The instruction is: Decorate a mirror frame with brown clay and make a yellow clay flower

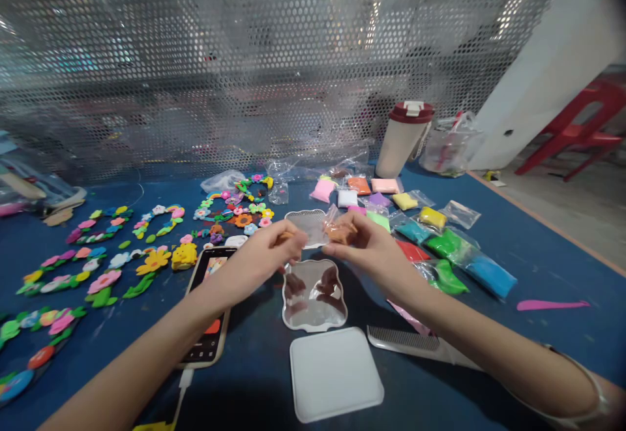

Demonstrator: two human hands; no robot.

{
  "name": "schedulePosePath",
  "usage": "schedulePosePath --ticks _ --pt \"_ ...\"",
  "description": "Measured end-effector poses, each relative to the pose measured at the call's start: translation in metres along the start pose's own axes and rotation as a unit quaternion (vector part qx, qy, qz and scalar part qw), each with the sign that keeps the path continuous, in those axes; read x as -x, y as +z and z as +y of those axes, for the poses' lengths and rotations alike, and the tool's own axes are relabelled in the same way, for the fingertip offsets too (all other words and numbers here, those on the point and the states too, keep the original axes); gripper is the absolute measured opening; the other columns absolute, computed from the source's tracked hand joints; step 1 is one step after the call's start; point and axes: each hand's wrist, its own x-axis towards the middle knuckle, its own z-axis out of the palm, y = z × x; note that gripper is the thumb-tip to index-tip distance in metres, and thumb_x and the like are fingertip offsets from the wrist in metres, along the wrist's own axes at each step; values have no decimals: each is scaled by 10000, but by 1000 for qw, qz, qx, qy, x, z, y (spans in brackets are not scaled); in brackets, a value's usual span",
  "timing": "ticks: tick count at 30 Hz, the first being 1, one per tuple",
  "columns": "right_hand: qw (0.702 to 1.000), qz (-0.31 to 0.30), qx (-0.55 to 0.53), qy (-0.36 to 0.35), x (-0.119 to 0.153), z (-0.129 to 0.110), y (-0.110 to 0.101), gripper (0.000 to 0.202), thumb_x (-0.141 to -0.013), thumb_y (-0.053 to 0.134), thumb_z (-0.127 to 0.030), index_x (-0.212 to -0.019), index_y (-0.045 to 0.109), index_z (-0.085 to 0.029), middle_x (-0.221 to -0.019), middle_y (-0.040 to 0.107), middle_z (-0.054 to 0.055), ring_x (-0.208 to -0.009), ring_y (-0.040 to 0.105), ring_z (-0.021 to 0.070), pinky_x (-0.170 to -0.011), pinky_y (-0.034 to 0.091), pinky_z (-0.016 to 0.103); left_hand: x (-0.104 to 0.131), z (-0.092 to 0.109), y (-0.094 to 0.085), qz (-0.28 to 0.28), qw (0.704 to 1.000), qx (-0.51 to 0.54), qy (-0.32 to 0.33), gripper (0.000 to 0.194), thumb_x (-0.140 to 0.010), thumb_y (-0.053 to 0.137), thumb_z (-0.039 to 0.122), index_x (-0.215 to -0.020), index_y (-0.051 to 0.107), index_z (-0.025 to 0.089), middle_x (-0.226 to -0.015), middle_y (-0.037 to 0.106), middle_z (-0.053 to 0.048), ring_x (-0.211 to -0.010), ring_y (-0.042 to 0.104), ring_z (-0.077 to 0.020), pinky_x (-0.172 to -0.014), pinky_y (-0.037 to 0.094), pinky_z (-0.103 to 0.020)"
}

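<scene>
Over a small mirror [315,295] with a wavy white frame, both hands are raised. My right hand [364,242] pinches a clear plastic packet of brown clay [341,231]. My left hand [276,245] is closed, its thumb and fingers pressed together around a bit of brown material that is mostly hidden. A gap separates the two hands. Between them, behind the mirror, lies a clear patterned tray [308,221]. Nearer to me is a white rounded square plate [336,374]. A lit phone [210,340] lies partly under my left forearm.
Colored clay packets [445,243] spread right of centre, near a lidded cup [403,137]. Flower-decorated pieces [105,281] cover the left. A comb [411,341] lies beneath my right forearm; a pink tool [552,304] is farther right. Perforated metal [220,79] stands behind.
</scene>
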Motion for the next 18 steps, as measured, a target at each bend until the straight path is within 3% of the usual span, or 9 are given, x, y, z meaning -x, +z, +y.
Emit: schedulePosePath --ticks 3,9,12,15,18 --pt "998 -36 44 -19 1 0 1 245 -705 706 -290 -788 492 -205 -725 509 -36 -675 492 126 -627 392 260 4 1 8 -24 997 -69 18 222 -767 637 382 -819 584 173 -714 562 27 -654 513 -122 -592 385 -230" --pt "975 -143 152 -79 -3 -17 -9 129 -784 641 -286 -873 600 -203 -893 537 4 -832 527 148 -749 410 284 12 10 9 -48 985 -157 50 152 -818 579 347 -822 580 195 -746 563 39 -703 517 -124 -643 377 -231" --pt "965 -123 214 -86 -2 -17 -8 166 -768 662 -328 -796 570 -192 -779 517 -17 -712 504 133 -629 390 260 13 10 8 -52 981 -178 54 184 -813 585 382 -827 585 198 -743 562 41 -688 510 -122 -626 368 -229" --pt "955 -109 268 -72 0 -12 -5 282 -705 717 -367 -753 504 -188 -708 503 -29 -644 480 135 -561 370 260 11 10 8 -17 971 -223 85 253 -880 483 367 -741 589 184 -724 563 33 -680 495 -121 -617 345 -232" --pt "962 -99 238 -91 2 -14 -5 406 -699 729 -365 -988 496 -198 -968 563 19 -829 536 162 -702 436 288 10 10 7 -2 963 -253 95 263 -888 475 361 -727 584 183 -729 569 34 -692 498 -123 -629 338 -238"
